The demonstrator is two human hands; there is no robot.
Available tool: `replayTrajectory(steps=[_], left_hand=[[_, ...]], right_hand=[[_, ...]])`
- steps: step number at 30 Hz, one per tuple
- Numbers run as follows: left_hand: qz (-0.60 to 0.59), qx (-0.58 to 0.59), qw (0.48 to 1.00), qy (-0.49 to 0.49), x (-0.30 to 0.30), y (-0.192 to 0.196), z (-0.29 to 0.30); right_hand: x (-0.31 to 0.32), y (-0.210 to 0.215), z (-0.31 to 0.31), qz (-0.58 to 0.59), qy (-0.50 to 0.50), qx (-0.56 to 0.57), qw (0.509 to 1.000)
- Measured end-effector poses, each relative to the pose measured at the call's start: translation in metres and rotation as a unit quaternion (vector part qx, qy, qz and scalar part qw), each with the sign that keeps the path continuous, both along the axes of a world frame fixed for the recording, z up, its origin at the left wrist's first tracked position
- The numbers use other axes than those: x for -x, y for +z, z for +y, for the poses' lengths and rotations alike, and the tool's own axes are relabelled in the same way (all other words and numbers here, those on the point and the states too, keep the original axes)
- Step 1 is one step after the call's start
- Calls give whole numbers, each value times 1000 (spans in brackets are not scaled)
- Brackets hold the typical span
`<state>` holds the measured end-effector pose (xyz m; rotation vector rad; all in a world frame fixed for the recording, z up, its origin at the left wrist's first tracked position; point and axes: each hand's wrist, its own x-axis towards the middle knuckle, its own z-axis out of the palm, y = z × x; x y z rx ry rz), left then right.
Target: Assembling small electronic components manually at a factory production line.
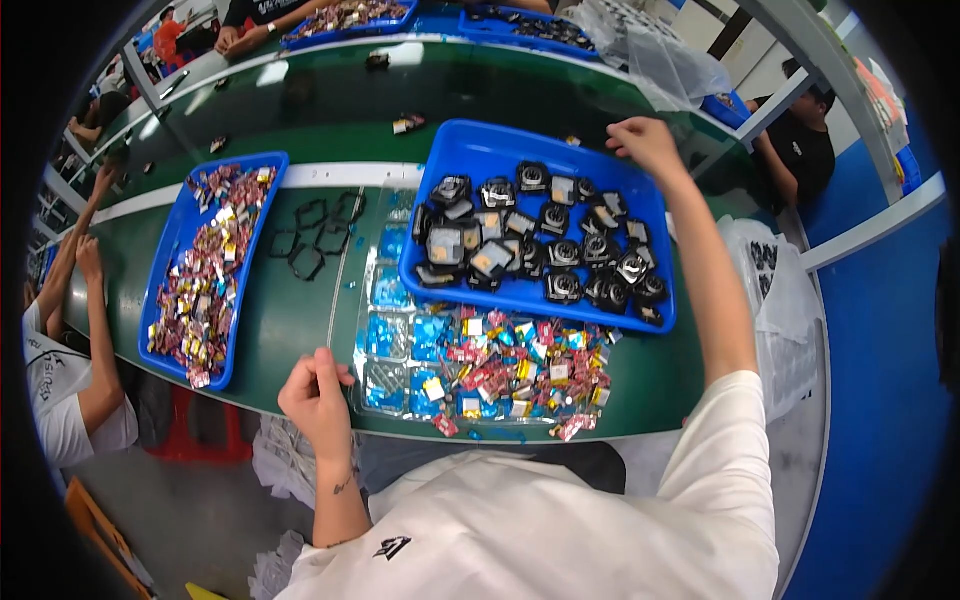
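Observation:
My left hand [318, 396] is closed, thumb and fingers pressed together, just left of a clear plastic tray [364, 385] at the table's near edge. Whatever it may hold is hidden. My right hand [645, 142] is stretched over the far right corner of a blue tray [640, 318]. Its fingers are pinched, and I cannot make out anything in them. Black square camera-like modules [555, 218] lie loose in the blue tray. Small circuit boards [530, 370] with red, yellow and white parts are heaped on the clear tray, among blue film pieces [388, 335].
A second blue tray [284, 165] full of small boards stands to the left. Several black square frames [306, 262] lie between the trays. Loose parts [408, 124] rest on the green belt [350, 115] beyond. Co-workers sit left and far; another person [800, 140] is at right, beyond bagged stacks [765, 300].

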<state>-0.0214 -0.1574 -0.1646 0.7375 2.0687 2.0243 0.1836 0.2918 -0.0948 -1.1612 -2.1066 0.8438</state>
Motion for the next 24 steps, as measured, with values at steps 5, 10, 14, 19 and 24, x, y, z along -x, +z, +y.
replayTrajectory(steps=[5, 10, 14, 19, 24], left_hand=[[3, -26, 1000, -12, -5, 9, 2], [213, 140, 957, -139, -22, 38, 19], [344, 139, 905, -207, -26, 37, 40], [385, 190, 870, -243, -25, 42, 46], [361, 179, 874, -273, -24, 44, 45]], right_hand=[[-33, 54, -141, 49, 116, 3, 992], [-70, 43, -249, 87, 144, -5, 986], [-64, 13, -283, 114, 153, -26, 981], [-40, 1, -303, 139, 192, -40, 971], [-22, -4, -302, 134, 240, -94, 957]])
